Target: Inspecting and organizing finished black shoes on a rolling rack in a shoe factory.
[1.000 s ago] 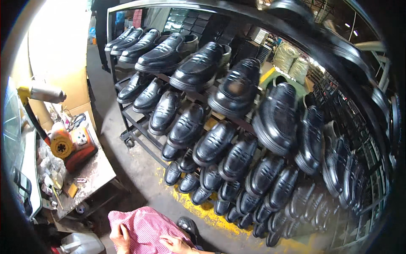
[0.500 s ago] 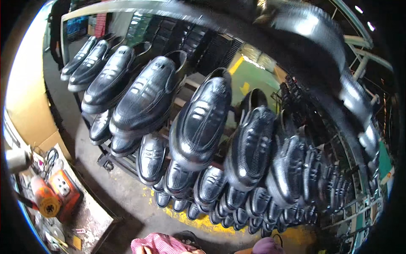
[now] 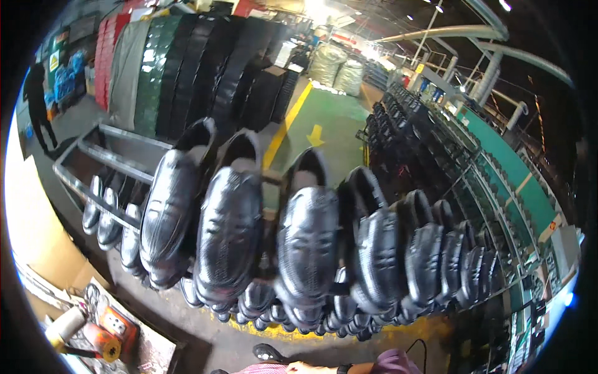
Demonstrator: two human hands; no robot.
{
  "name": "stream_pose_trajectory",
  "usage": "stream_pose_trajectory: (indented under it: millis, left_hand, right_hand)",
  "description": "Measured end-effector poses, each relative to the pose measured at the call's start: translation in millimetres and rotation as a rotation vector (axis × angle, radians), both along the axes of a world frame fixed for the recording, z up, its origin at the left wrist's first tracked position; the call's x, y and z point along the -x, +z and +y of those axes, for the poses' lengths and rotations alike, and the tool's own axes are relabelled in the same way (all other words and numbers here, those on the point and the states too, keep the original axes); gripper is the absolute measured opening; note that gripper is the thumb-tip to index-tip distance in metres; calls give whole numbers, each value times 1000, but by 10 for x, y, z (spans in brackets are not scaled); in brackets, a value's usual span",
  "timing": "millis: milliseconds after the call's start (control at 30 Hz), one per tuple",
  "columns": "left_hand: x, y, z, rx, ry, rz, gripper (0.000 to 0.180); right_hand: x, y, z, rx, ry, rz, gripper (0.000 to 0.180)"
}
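As my head tips up from the work in my lap, the view changes a great deal from a second ago. Back then I saw both my hands on the pink checked cloth, low in the middle. Now the rack of black shoes (image 3: pixel 308 249) fills almost everything, with its top row looming close and the lower rows tucked beneath.

My right hand (image 3: pixel 305 368) shows only as a sliver at the bottom edge, with a dark wristband (image 3: pixel 341 369) and my purple sleeve (image 3: pixel 395 361) trailing off to the right. So little of it shows that I cannot tell whether the fingers are spread, curled or pinching anything. My left hand is out of the picture altogether.

The pink checked cloth (image 3: pixel 252 370) is still there, a thin strip at the very bottom just left of my right hand. Whether the hand touches it I cannot say. Just above the cloth, the toe of a dark shoe (image 3: pixel 269 353) rests on the concrete floor (image 3: pixel 205 336), near the yellow line under the rack.

Off to my lower left, the workbench (image 3: pixel 156 355) has slid toward the corner, and it carries an orange tool (image 3: pixel 103 330) and a pale roll (image 3: pixel 65 324). Far off at the upper left, a person in dark clothes (image 3: pixel 37 103) stands by the stacked goods.

With my gaze on the rack, the pictures no longer let me check my hold.
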State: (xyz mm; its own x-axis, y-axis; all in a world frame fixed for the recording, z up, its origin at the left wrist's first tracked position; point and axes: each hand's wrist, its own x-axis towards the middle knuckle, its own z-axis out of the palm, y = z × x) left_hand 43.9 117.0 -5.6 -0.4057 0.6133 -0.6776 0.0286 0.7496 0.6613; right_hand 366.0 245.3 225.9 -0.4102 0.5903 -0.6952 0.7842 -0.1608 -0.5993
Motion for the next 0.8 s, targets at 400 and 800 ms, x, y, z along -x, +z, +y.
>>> stream_pose_trajectory:
  millis: [400, 800]
  left_hand:
    - [-117, 2298, 833, -79, 215, -320, 20]
    - [677, 2266, 592, -1, 97, -286, 22]
  right_hand:
    - [-642, 820, 235, -16, -210, 14, 30]
    - [-605, 1031, -646, 70, -1086, 25, 25]
